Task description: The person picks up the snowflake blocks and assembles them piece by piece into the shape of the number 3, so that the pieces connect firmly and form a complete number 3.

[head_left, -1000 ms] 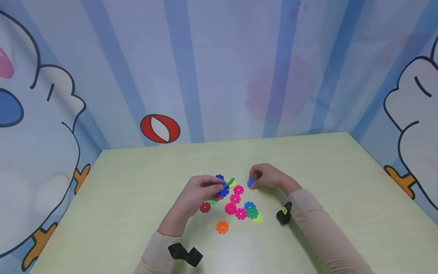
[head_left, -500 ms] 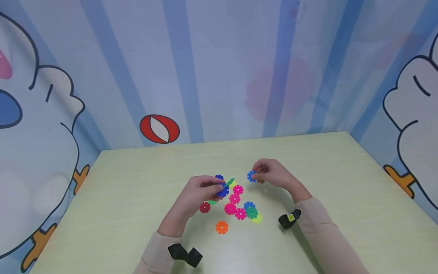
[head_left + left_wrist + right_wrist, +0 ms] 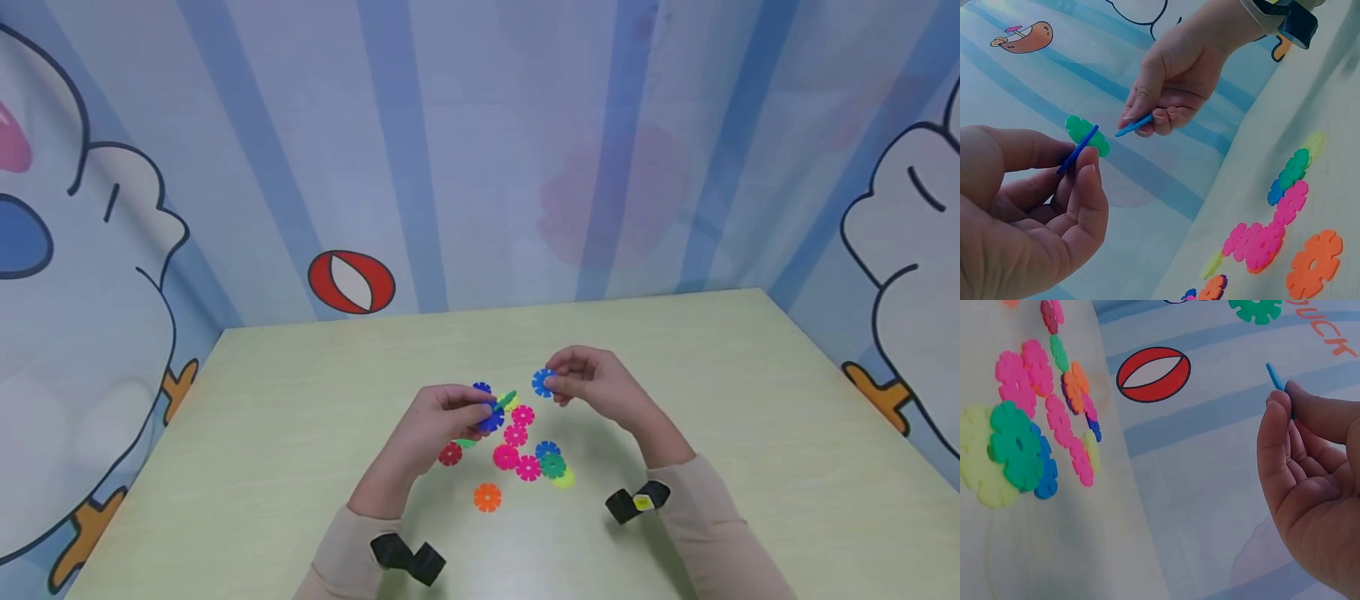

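My left hand (image 3: 442, 421) pinches a dark blue notched plastic disc (image 3: 1077, 150) between thumb and fingers. A green notched disc (image 3: 1087, 135) is slotted crosswise into that blue one, and both are off the table. To the right, my right hand (image 3: 600, 385) holds a lighter blue notched disc (image 3: 543, 382) by its edge, raised above the table. A gap separates the two hands. In the left wrist view the right hand (image 3: 1179, 78) faces the left, and its lighter blue disc (image 3: 1134, 125) shows nearly edge-on.
Several loose notched discs lie on the pale table (image 3: 300, 467) below the hands: pink ones (image 3: 515, 435), a green one (image 3: 552, 466) overlapping blue and yellow ones, a red one (image 3: 450, 454) and an orange one (image 3: 487, 497). A printed backdrop (image 3: 495, 167) stands behind the table.
My right hand has lifted the lighter blue disc from near the table, then shifted slightly left toward the left hand. The left hand stays almost still with its joined discs.
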`<state>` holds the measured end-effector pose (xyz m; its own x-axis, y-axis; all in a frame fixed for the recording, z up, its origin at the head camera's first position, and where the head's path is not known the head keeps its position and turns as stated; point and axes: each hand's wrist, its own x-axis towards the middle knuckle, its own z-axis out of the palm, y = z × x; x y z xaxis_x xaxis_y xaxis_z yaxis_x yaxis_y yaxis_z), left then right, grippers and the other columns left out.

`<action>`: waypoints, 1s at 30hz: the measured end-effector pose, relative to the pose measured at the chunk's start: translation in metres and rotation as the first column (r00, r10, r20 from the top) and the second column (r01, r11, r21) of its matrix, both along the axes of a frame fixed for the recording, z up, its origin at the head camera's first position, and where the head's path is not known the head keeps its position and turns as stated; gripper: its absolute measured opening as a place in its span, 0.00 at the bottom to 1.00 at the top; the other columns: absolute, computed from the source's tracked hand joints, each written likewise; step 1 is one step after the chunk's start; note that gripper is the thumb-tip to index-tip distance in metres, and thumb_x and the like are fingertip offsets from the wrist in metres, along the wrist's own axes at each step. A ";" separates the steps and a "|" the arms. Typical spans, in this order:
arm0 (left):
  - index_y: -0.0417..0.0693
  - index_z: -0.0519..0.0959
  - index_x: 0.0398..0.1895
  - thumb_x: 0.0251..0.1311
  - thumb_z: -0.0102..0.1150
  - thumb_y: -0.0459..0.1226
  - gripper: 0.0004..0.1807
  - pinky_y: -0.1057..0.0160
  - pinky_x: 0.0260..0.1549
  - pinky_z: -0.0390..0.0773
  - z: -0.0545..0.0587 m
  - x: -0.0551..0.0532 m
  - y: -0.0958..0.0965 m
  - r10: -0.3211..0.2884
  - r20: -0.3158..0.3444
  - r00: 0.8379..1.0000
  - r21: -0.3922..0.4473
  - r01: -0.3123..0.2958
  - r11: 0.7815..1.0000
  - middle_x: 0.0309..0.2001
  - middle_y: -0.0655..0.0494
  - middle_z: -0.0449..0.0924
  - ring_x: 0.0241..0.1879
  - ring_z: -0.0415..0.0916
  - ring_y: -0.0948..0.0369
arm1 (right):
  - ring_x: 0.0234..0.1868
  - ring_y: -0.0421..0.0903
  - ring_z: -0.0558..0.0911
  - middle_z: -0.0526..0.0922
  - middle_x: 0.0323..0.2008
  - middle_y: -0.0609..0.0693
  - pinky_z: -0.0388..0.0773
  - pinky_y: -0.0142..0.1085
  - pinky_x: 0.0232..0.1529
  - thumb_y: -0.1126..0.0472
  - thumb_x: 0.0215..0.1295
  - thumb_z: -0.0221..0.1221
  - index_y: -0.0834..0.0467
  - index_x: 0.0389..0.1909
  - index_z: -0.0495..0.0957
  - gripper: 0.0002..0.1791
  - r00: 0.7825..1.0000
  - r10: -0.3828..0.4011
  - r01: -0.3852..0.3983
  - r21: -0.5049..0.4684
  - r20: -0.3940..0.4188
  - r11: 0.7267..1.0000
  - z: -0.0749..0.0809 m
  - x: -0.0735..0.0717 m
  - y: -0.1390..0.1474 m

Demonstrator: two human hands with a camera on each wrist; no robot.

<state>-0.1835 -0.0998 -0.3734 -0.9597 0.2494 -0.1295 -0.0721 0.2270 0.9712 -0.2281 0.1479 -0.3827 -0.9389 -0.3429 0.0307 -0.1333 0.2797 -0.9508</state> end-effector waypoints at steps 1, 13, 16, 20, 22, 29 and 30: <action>0.37 0.80 0.50 0.63 0.60 0.34 0.14 0.59 0.41 0.82 0.000 0.000 0.000 0.000 0.000 1.000 -0.001 0.000 1.000 0.40 0.47 0.83 0.35 0.82 0.60 | 0.35 0.57 0.83 0.82 0.33 0.51 0.82 0.38 0.41 0.64 0.65 0.61 0.67 0.48 0.75 0.14 1.000 0.005 -0.005 -0.001 -0.002 1.000 0.001 0.002 -0.001; 0.38 0.81 0.49 0.64 0.59 0.34 0.13 0.62 0.39 0.82 0.002 0.003 0.001 -0.020 -0.016 1.000 0.000 0.020 1.000 0.40 0.47 0.83 0.34 0.81 0.60 | 0.34 0.54 0.84 0.82 0.34 0.55 0.83 0.38 0.40 0.65 0.65 0.60 0.69 0.49 0.75 0.14 0.997 0.066 -0.067 -0.028 -0.050 0.997 0.012 0.017 -0.010; 0.37 0.81 0.50 0.64 0.59 0.33 0.13 0.62 0.39 0.82 0.002 0.003 0.001 -0.027 -0.019 0.999 0.003 0.028 1.000 0.40 0.47 0.83 0.34 0.81 0.61 | 0.32 0.50 0.84 0.82 0.33 0.55 0.83 0.37 0.40 0.66 0.65 0.60 0.69 0.49 0.76 0.14 0.996 0.070 -0.071 -0.019 -0.053 0.997 0.013 0.019 -0.011; 0.37 0.81 0.50 0.64 0.59 0.34 0.14 0.62 0.39 0.82 0.002 0.004 0.002 -0.031 -0.023 0.999 0.000 0.031 1.000 0.40 0.47 0.83 0.34 0.81 0.61 | 0.31 0.48 0.84 0.82 0.33 0.55 0.83 0.35 0.39 0.65 0.66 0.59 0.68 0.49 0.76 0.14 0.997 0.067 -0.067 0.002 -0.049 0.998 0.013 0.020 -0.012; 0.37 0.81 0.50 0.64 0.59 0.34 0.14 0.62 0.39 0.82 0.001 0.004 0.002 -0.033 -0.027 0.999 0.001 0.033 0.999 0.40 0.47 0.83 0.33 0.81 0.61 | 0.31 0.47 0.83 0.82 0.33 0.55 0.82 0.35 0.39 0.65 0.66 0.59 0.68 0.49 0.76 0.14 0.997 0.066 -0.066 0.014 -0.048 0.998 0.013 0.021 -0.012; 0.36 0.80 0.50 0.64 0.59 0.33 0.14 0.62 0.38 0.83 -0.001 0.003 0.002 -0.040 -0.030 0.999 0.014 0.040 0.999 0.40 0.47 0.82 0.32 0.81 0.61 | 0.31 0.48 0.83 0.83 0.33 0.55 0.83 0.35 0.40 0.65 0.66 0.59 0.68 0.50 0.76 0.15 0.994 0.086 -0.084 0.026 -0.067 0.996 0.011 0.020 -0.014; 0.36 0.81 0.49 0.64 0.59 0.33 0.13 0.62 0.38 0.83 -0.001 0.003 0.002 -0.039 -0.031 0.999 0.013 0.039 0.999 0.40 0.47 0.82 0.32 0.81 0.61 | 0.31 0.48 0.83 0.83 0.33 0.55 0.82 0.35 0.40 0.65 0.66 0.59 0.68 0.50 0.76 0.15 0.994 0.087 -0.085 0.027 -0.068 0.996 0.010 0.020 -0.014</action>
